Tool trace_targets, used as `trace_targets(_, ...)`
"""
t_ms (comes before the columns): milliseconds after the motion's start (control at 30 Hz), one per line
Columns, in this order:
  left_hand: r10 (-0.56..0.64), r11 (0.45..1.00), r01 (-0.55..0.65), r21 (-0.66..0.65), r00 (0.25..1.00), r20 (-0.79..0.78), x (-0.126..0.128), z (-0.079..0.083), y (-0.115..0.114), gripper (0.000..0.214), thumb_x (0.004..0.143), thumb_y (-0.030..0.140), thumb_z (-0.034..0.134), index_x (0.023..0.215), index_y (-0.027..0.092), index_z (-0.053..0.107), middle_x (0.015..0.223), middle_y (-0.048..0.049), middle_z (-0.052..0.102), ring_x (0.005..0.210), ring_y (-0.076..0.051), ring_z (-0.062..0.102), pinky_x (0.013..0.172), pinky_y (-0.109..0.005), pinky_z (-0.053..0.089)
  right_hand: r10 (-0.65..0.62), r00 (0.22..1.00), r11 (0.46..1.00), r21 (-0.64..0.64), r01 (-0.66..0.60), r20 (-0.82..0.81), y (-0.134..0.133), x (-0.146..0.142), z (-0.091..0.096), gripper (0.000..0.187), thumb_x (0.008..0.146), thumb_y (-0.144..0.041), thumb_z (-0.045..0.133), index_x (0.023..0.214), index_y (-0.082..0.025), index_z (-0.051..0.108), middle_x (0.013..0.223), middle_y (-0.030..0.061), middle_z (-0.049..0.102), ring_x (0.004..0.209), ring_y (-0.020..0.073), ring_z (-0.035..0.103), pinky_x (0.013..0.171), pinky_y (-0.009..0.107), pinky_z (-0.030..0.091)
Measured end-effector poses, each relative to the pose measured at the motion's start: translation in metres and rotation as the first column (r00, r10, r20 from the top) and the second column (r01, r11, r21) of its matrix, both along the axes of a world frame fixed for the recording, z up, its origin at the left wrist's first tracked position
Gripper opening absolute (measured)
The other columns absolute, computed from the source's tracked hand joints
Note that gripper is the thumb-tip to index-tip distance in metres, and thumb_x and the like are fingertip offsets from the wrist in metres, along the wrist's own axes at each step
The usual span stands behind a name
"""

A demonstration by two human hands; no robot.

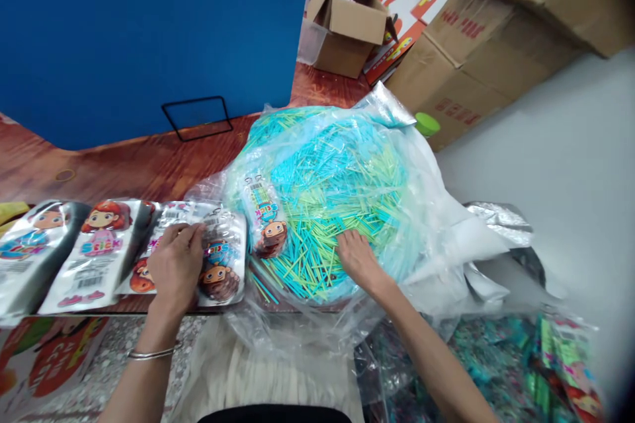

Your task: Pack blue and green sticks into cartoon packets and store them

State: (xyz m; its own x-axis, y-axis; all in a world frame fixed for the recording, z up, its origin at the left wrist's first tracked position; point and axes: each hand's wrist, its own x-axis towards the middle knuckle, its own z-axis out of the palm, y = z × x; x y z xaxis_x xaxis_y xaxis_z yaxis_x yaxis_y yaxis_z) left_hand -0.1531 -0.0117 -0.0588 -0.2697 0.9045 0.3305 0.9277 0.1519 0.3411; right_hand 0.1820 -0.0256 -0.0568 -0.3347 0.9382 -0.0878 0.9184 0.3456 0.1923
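A big clear plastic bag [436, 211] lies open on the wooden table [124, 165], heaped with blue and green thin sticks [327, 185]. My right hand [358, 258] rests palm down on the near edge of the stick heap, fingers spread among the sticks. My left hand [176, 263] presses on a printed cartoon pouch [225, 258] at the right end of a row of such pouches [94, 251], fingers pinching its top edge. One more pouch [265, 218] lies against the stick heap between my two hands.
Cardboard boxes [347, 26] and larger cartons [476, 53] stand at the back right, with a green lid [427, 124] beside them. A blue wall [149, 33] is behind the table. More plastic bags with colourful packets [496, 357] lie at the lower right. A black wire frame [197, 117] sits on the table.
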Motion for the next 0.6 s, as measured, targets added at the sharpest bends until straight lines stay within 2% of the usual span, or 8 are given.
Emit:
trace_targets(167, 0.021, 1.000, -0.023, -0.019, 0.996, -0.089, -0.014, 0.006, -0.003, 0.033, 0.090, 0.036, 0.041, 0.101, 0.018, 0.066, 0.098, -0.0046, 0.070, 0.085, -0.020, 0.064, 0.061, -0.025, 0.041, -0.002, 1.000, 1.000, -0.024, 0.002, 0.007, 0.001, 0.004, 0.004, 0.019, 0.085, -0.003, 0.039, 0.090, -0.014, 0.053, 0.085, 0.0105, 0.058, 0.083, 0.0237, 0.051, 0.075, 0.035, 0.036)
trace_targets(233, 0.029, 1.000, -0.029, 0.003, 0.999, -0.013, -0.017, 0.014, -0.004, 0.030, 0.088, 0.037, 0.046, 0.101, 0.019, 0.067, 0.099, -0.0024, 0.071, 0.087, -0.020, 0.065, 0.065, -0.026, 0.045, -0.004, 1.000, 0.999, -0.046, 0.003, -0.030, 0.003, 0.008, 0.004, 0.018, 0.087, -0.005, 0.038, 0.089, -0.015, 0.053, 0.085, 0.0106, 0.059, 0.083, 0.0241, 0.052, 0.073, 0.034, 0.037)
trace_targets(333, 0.039, 0.992, -0.068, 0.106, 0.967, 0.251, -0.020, 0.028, -0.005, 0.022, 0.082, 0.036, 0.057, 0.095, 0.024, 0.070, 0.098, 0.0025, 0.071, 0.089, -0.019, 0.065, 0.078, -0.030, 0.049, -0.043, 0.994, 0.998, -0.045, 0.039, -0.103, 0.009, 0.017, 0.002, 0.017, 0.090, -0.013, 0.037, 0.086, -0.015, 0.054, 0.087, 0.0122, 0.061, 0.085, 0.0251, 0.054, 0.071, 0.034, 0.037)
trace_targets(400, 0.056, 0.972, -0.163, 0.171, 0.863, 0.501, -0.020, 0.040, -0.005, 0.020, 0.075, 0.034, 0.065, 0.092, 0.025, 0.071, 0.091, 0.0044, 0.072, 0.086, -0.018, 0.064, 0.083, -0.033, 0.049, -0.084, 0.985, 0.996, -0.046, 0.078, -0.149, 0.011, 0.023, 0.001, 0.019, 0.092, -0.016, 0.035, 0.085, -0.015, 0.054, 0.084, 0.0125, 0.062, 0.083, 0.0249, 0.056, 0.070, 0.034, 0.038)
trace_targets(500, 0.047, 0.909, -0.362, 0.206, 0.580, 0.814, -0.017, 0.057, -0.004, 0.024, 0.067, 0.029, 0.072, 0.090, 0.022, 0.072, 0.080, 0.0036, 0.072, 0.076, -0.015, 0.063, 0.085, -0.034, 0.049, -0.113, 0.973, 0.993, -0.062, 0.102, -0.200, 0.013, 0.028, 0.000, 0.020, 0.092, -0.017, 0.034, 0.085, -0.016, 0.053, 0.075, 0.0102, 0.063, 0.074, 0.0232, 0.059, 0.067, 0.032, 0.039)
trace_targets(567, -0.087, 0.869, -0.407, 0.283, 0.437, 0.895, -0.014, 0.068, -0.002, 0.020, 0.065, 0.025, 0.072, 0.084, 0.019, 0.073, 0.075, 0.0038, 0.071, 0.072, -0.012, 0.062, 0.087, -0.034, 0.049, -0.120, 0.969, 0.992, -0.065, 0.108, -0.216, 0.012, 0.029, 0.001, 0.019, 0.092, -0.017, 0.034, 0.087, -0.016, 0.052, 0.073, 0.0089, 0.064, 0.071, 0.0219, 0.061, 0.064, 0.030, 0.039)
trace_targets(600, -0.169, 0.853, -0.400, 0.336, 0.398, 0.902, -0.012, 0.073, -0.001, 0.016, 0.064, 0.023, 0.072, 0.080, 0.019, 0.072, 0.074, 0.0040, 0.070, 0.072, -0.012, 0.062, 0.088, -0.034, 0.049, -0.126, 0.964, 0.991, -0.066, 0.113, -0.233, 0.012, 0.029, 0.002, 0.018, 0.093, -0.017, 0.033, 0.088, -0.015, 0.051, 0.074, 0.0086, 0.065, 0.071, 0.0213, 0.061, 0.063, 0.029, 0.039)
